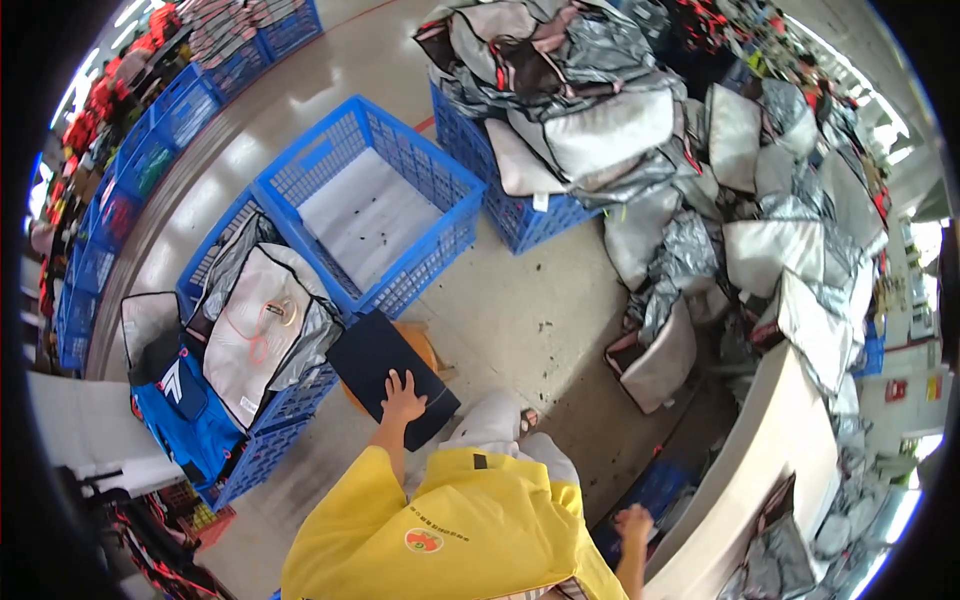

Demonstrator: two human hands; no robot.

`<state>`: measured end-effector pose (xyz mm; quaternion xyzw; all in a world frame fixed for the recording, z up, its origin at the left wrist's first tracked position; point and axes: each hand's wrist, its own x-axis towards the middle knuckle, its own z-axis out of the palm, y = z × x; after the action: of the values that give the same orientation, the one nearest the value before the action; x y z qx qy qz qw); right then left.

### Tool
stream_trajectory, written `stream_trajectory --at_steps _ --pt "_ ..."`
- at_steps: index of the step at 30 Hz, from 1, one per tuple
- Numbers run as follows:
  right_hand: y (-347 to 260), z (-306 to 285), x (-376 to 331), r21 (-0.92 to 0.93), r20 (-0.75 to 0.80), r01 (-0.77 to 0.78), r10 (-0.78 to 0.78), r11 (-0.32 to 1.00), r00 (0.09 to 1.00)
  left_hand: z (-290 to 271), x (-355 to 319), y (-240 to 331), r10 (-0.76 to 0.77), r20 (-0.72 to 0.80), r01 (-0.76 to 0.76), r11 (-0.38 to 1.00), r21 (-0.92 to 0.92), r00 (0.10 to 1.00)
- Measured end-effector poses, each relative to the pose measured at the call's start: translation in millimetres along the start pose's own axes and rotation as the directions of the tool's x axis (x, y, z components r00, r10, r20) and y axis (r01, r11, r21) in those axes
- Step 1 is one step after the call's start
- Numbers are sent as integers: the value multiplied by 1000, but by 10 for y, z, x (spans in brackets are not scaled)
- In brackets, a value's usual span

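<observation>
At your far left, a packed crate [290,430] carries pale bags [250,335] and a blue bag [190,415] spilling over its rim. Just beyond, a second crate [425,265] stands against it, its walls rising around a specked white sheet [370,210]. Close to both, the dark panel [375,352] lies across a stool [420,345], overhanging the round seat; you can't tell whether its far corner touches the packed crate. It is navy-black, flat and rectangular, with straight edges. Your left hand [403,400] is open on it, fingers spread, wrist crossing the near edge. Ahead of your knees, specked floor [510,340] gives you room up to the heap [770,250] of silvery bags. Your right hand [632,523] hangs near the desk [745,450] and its curved pale edge, fingers seemingly curled; you can't tell whether it grips anything.
</observation>
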<state>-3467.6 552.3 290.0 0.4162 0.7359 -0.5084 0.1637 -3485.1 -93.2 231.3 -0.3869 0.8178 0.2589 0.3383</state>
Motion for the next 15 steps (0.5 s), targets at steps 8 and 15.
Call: stream_trajectory --at_steps 8,15 --pt "-3048 322 956 -112 -155 305 -320 946 935 -181 340 -135 54 -269 -102 981 -168 962" --pt "-2269 2338 811 -211 46 -59 71 976 996 -1372 1857 285 -97 -353 11 971 -238 931"
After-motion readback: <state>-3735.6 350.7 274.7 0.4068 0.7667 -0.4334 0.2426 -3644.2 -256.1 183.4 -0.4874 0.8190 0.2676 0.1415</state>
